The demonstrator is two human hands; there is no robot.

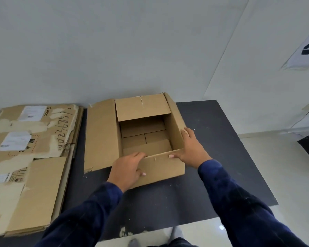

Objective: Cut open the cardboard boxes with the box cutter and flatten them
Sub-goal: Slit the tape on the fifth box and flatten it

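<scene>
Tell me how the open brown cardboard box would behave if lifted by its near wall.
Probably light: the open brown cardboard box looks empty. Likely to flex, since its top flaps stand unsealed and the walls are thin.

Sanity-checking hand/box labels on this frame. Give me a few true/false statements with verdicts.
1. The open box stands on the dark mat. True.
2. The left hand rests flat on the mat. False: it grips the box's near wall, fingers over the edge and thumb outside.
3. The right hand holds the box's near right corner. True.
4. The flattened cardboard pile lies to the right of the box. False: it lies to the left.
5. The box's top flaps are taped shut. False: they are folded open and the bottom inside shows.
</scene>
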